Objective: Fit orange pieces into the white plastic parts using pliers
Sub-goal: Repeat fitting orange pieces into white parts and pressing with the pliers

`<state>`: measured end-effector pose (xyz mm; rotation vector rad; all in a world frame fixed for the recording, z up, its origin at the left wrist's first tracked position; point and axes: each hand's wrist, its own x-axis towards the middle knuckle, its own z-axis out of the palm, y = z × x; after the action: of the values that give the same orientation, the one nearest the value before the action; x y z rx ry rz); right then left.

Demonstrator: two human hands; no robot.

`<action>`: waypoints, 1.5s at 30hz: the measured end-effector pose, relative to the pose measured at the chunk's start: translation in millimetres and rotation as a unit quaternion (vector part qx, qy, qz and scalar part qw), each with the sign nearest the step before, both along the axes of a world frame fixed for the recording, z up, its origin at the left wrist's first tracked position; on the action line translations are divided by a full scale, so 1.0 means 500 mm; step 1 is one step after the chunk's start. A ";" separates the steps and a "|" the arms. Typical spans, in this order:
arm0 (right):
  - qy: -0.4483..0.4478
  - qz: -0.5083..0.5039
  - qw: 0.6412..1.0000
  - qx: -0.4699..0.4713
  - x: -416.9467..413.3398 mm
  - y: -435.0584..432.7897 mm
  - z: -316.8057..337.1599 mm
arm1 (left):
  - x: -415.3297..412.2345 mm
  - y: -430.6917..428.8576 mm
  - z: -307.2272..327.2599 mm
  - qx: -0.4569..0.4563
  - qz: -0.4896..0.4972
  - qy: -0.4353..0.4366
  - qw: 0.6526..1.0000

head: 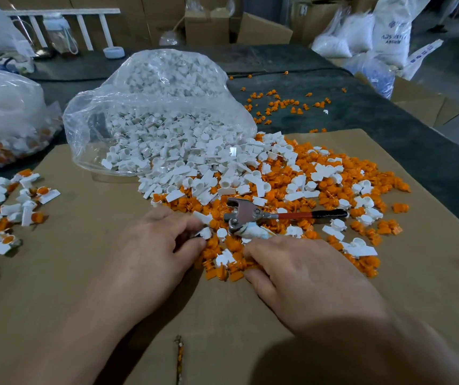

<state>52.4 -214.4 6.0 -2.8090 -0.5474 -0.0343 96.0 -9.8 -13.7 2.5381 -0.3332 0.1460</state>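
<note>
Head view: pinches one white part (204, 233) between thumb and fingertips of left hand (164, 245), at the heap's near edge. Rests right hand (300, 273) on orange pieces (222, 270), fingers curled, tips buried; cannot tell whether clamped on anything. Leaves pliers (275, 216) lying loose atop the heap, just beyond both hands, handle pointing right. Crops both forearms at the bottom edge.

Glossy clear plastic bag (128, 112), matt brown cardboard (83, 273), shiny metal pliers (242, 212)

Dim light falls on a dark table (389, 120) backed by brown cardboard boxes (208, 23), with bulging white sacks (389, 31) at right and a white rack (64, 11) at left
</note>
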 end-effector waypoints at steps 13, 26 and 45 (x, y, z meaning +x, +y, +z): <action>0.008 -0.034 0.995 0.094 0.001 -0.007 0.007 | -0.013 -0.015 -0.003 -0.157 0.044 -0.092 0.982; 0.189 -0.042 0.873 0.447 0.020 -0.032 -0.031 | -0.060 -0.043 0.017 -0.496 -0.022 0.100 0.862; 0.237 -0.070 0.753 0.610 0.033 -0.061 0.001 | -0.050 -0.042 0.011 -0.572 0.038 0.145 0.806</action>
<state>68.7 -244.9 6.7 -1.4533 -0.0755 0.2114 70.8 -30.9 -8.3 1.3244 0.0180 -0.0236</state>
